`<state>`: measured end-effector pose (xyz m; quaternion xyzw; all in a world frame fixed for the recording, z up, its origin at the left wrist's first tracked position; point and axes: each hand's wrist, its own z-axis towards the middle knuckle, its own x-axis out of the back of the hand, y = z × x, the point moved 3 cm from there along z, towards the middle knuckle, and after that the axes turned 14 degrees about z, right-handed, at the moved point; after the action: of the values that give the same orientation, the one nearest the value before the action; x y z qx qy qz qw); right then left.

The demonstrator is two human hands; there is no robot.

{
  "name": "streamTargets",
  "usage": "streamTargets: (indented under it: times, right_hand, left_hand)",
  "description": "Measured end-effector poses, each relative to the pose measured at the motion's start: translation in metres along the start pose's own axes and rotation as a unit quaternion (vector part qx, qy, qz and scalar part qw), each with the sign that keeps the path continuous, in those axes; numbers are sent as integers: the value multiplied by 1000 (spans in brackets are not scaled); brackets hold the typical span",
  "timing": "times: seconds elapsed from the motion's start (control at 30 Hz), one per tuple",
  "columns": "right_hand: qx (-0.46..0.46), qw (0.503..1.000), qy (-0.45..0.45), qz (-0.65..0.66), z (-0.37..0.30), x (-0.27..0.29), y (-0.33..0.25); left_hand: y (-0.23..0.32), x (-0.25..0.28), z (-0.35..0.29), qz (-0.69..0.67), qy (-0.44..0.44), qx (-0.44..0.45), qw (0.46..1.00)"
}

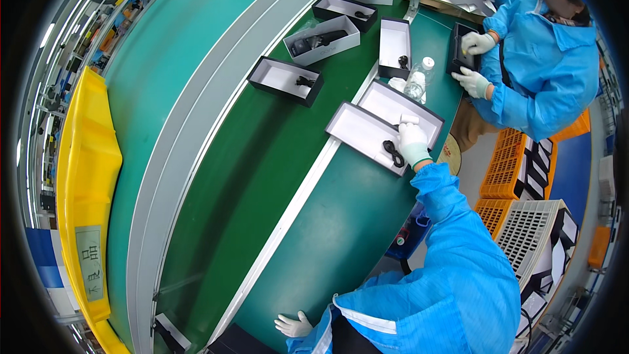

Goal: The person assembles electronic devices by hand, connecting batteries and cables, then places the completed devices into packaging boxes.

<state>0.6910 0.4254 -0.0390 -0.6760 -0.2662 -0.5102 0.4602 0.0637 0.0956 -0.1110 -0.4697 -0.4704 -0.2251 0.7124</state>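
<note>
My right hand [413, 145], in a white glove, reaches over two open, white-lined boxes lying side by side. Its closed fingers are on a small white block-like piece [409, 119], whose exact kind I cannot make out. Below it, the nearer box [359, 129] has a coiled black cable [394, 153] at its right end. The farther box [386, 99] lies partly behind my hand. Well apart, my left hand [293, 325], also gloved, rests on the green table [308, 242] near the lower edge with its fingers apart and nothing in them.
Several open boxes, one with a black cable [304, 81], sit on the green conveyor [226, 177]. A clear bottle [417, 84] stands beyond my boxes. At right a co-worker [537, 59] in blue handles a black box [463, 49]. Crates [503, 164] stand below; a yellow tray [85, 177] is far left.
</note>
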Motion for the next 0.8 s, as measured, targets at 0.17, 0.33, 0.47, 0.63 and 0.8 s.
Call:
streamTargets:
  times: [0.17, 0.33, 0.47, 0.63, 0.8]
  right_hand:
    - [7, 998, 53, -24, 28, -1, 26]
    - [-13, 992, 94, -85, 40, 16, -6]
    - [268, 931, 231, 85, 48, 26, -134]
    - [196, 965, 49, 168, 123, -54, -244]
    - [121, 979, -55, 151, 140, -108, -226]
  left_hand:
    - [2, 4, 2, -10, -35, -4, 999]
    - [2, 14, 5, -23, -82, -22, 996]
    - [1, 16, 5, -13, -83, -3, 996]
    - [-5, 9, 4, -22, -155, -17, 987]
    - [14, 27, 14, -52, -249, -56, 966]
